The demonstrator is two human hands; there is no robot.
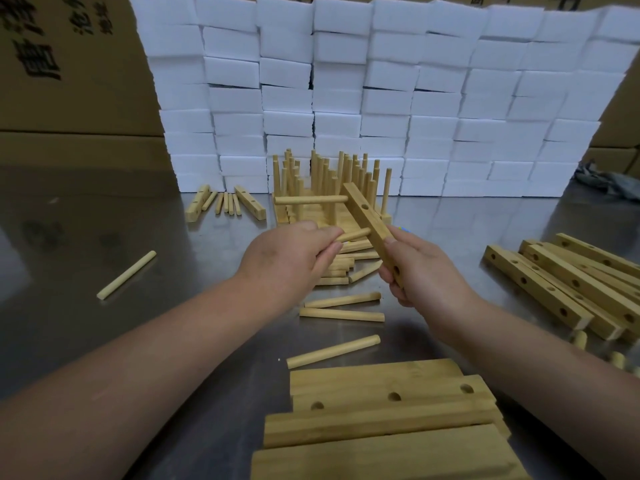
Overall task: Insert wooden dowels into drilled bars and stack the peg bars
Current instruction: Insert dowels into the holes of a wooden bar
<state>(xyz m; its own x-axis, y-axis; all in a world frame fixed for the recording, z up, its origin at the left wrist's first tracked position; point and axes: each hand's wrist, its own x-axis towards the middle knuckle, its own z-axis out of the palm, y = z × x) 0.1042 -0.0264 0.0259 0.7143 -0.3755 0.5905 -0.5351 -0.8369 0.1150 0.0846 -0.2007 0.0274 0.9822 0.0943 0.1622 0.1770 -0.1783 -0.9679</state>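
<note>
The right hand [426,271] grips the lower end of a drilled bar [367,216] with its fingers curled around it, and holds it tilted above the tabletop [173,323]. The left hand [294,258] pinches a dowel [356,234] between thumb and fingers, its tip at the side of the bar near the middle. One inserted dowel [311,199] already sticks out of the upper end of the bar, toward the left.

Both pieces look like light, stiff, dry wood, not slippery and not fragile. The dowel is best held close to the entering end so that it stays straight. The bar is best held at one end, away from the open holes.

Three loose dowels [343,300] lie apart in front of the hands, and a single dowel [126,275] lies far to the left. A small heap [337,271] under the hands is partly hidden, perhaps eight pieces. At the back left is a small group [225,202] of two bars and about four dowels. The right pile [561,289] has about five bars and the near pile [381,410] about four. The finished stack [329,181] stands behind.
</note>
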